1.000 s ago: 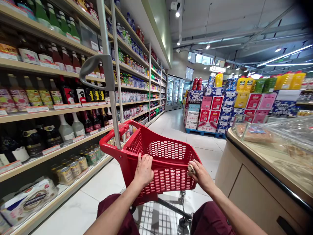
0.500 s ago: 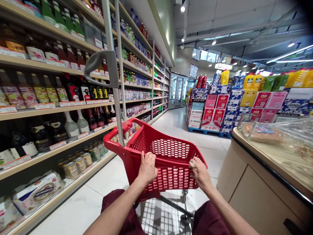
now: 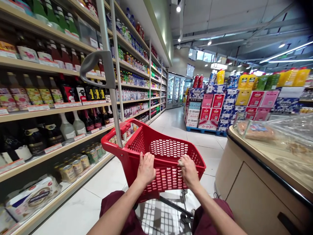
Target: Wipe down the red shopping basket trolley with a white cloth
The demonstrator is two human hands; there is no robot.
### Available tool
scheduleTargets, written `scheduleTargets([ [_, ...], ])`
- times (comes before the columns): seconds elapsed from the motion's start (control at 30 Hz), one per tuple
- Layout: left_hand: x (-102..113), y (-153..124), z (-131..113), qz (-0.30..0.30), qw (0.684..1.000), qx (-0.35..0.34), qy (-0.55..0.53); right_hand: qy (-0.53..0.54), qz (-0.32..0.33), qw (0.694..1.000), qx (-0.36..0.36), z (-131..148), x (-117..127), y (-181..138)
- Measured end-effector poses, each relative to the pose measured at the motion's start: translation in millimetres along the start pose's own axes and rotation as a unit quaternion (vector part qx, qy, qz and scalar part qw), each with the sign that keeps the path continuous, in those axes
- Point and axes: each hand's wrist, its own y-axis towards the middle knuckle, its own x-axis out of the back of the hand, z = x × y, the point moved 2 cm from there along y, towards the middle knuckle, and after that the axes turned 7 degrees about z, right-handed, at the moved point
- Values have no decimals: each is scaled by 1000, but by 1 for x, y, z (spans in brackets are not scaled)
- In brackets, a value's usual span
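- Two hands work at a red shopping cart [image 3: 168,163], which stands on the tiled floor [image 3: 95,191] in front of the person, between the shelves on the left and a table [image 3: 228,160] on the right.
- The left hand [image 3: 146,168] is curled over the near rim, fingers bent inward, and appears to steady the cart.
- The right hand [image 3: 188,171] is bunched around a pale crumpled wad [image 3: 180,162], perhaps cloth or paper, at the same rim; whether the wad presses the inner or outer face, I cannot tell.
- The step in hand looks like wiping the rim. Another stroke would call for the wad kept flat to the plastic while the left hand braces the cart.
- The cart's basket has perforated walls; its far wall is visible, but the near wall hides the bottom, so its contents cannot be judged.
- A metal pole [image 3: 114,114] with a grey grip [image 3: 111,70] rises from the handle end.
- Clear covers on the table enclose a wrapped pack [image 3: 259,130], seemingly bread.
- Cartons [image 3: 207,109] are stacked on a blue pallet [image 3: 205,131], with large juice-coloured bottles [image 3: 248,81] above.
- The shelves hold bottles [image 3: 66,125] and cans [image 3: 78,165].
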Motion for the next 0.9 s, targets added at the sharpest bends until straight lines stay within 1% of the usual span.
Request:
scheduleTargets([
  [0.03,0,-1,1,1,1000,-3,2,7,11,999,32,9,-3,2],
  [0.07,-1,-2,3,2,1000,-10,3,13,17,998,53,12,-3,2],
  [0.1,-2,-3,4,3,1000,-18,4,17,19,998,61,7,-1,0],
  [0.13,-2,-3,5,4,1000,-26,5,17,13,999,49,-3,3,-4],
  [0.2,-4,-5,6,3,999,-36,6,9,-19,1000,-15,-31,13,-15],
  [0.23,-5,-5,5,1,999,-34,6,-1,-46,998,-53,-41,17,-19],
  [0.27,-5,-5,5,-2,1000,-29,6,-5,-63,995,-71,-45,17,-22],
  [0.3,-5,-5,5,-5,1000,-24,7,-2,-68,995,-70,-42,15,-23],
  [0.33,-6,-5,5,-8,1000,-19,8,4,-70,996,-53,-33,11,-22],
  [0.4,-6,-6,6,-9,1000,-18,13,20,-51,998,12,-12,1,-18],
  [0.47,-6,-7,7,-5,999,-30,20,25,-34,997,60,-3,-3,-17],
  [0.5,-6,-7,7,-4,999,-39,24,22,-35,997,62,-6,-1,-18],
  [0.53,-7,-8,7,-3,998,-48,28,16,-45,998,47,-13,1,-20],
  [0.6,-9,-9,6,-6,998,-54,33,4,-93,996,-3,-23,5,-25],
  [0.63,-10,-9,6,-11,998,-50,35,3,-115,993,-17,-22,4,-25],
  [0.67,-11,-10,5,-17,998,-43,36,5,-129,992,-14,-13,1,-24],
  [0.7,-11,-10,5,-21,998,-37,38,12,-129,992,6,1,-4,-20],
  [0.73,-11,-11,6,-24,998,-35,40,23,-122,991,43,18,-9,-15],
  [0.8,-10,-12,8,-20,998,-44,46,35,-82,990,113,50,-19,-5],
  [0.83,-9,-13,9,-15,997,-53,49,36,-68,987,138,58,-20,-3],
  [0.87,-8,-13,9,-9,997,-61,51,33,-60,986,152,58,-19,-2],
  [0.9,-7,-14,10,-4,996,-68,53,27,-62,986,152,52,-16,-4],
])
